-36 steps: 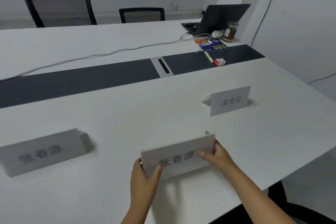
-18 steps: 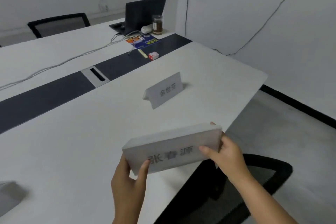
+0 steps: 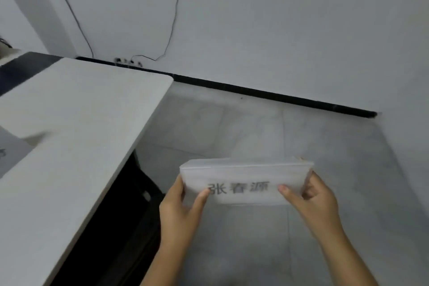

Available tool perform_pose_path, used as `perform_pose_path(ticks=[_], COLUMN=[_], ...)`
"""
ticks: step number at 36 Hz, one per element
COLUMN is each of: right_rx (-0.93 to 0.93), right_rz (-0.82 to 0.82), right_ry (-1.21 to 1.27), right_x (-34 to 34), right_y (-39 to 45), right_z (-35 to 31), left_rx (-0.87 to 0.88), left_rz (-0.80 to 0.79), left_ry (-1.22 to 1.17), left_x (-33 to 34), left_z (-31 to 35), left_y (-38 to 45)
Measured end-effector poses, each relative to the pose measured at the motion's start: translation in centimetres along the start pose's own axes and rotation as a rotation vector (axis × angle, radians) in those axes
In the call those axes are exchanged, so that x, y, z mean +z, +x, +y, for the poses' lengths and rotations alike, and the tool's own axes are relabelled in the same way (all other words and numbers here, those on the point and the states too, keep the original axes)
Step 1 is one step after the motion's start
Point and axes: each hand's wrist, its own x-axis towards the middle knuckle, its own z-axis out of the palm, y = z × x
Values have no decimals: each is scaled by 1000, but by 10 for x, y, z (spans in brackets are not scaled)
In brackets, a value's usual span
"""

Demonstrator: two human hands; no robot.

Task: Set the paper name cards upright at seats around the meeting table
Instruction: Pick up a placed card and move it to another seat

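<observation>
Thumbs up front, fingers tucked behind — the left hand pinches one short end of the name card stack, its thumb lying flat across the printed face just beside the first character, and the right hand pinches the other end the same way, thumb on the face, curled fingers wrapped round the edge. Neither hand is slack; both close on paper. A grip at both ends makes sense, I'd say: thin sheets bow in the middle if held from one side only.

The stack itself looks like white paper folded long and narrow, with several layers showing as fine lines along the top edge and three dark printed characters across the front. The surface is matte and a little soft with blur, so the exact count of cards is beyond telling.

And where is it? Not over the meeting table at all — it hangs in the air above the grey tiled floor, well off the table's rounded corner. The tabletop is smooth, pale and flat. At the far left edge a sliver of another card sits on it. A black cable trails down the white wall.
</observation>
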Motion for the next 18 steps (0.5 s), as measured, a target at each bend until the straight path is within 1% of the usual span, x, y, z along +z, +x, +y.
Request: perform_pose_path(ticks=[2, 4, 7, 9, 14, 18], right_rx=[84, 157, 240, 302, 411, 413], right_rz=[47, 70, 106, 98, 50, 55], right_ry=[-26, -38, -70, -95, -123, -115], right_x=[-26, -45, -60, -62, -53, -42], right_y=[7, 12, 23, 36, 96, 171], right_z=[23, 40, 64, 78, 103, 116], left_rx=[-41, -80, -174, -244, -335, -351], left_rz=[-86, -132, -190, -228, -249, -233], left_ry=[20, 62, 132, 205, 267, 241], left_x=[38, 68, 101, 118, 155, 188], left_z=[-2, -4, -10, -16, -28, -34], left_y=[7, 13, 25, 39, 95, 164])
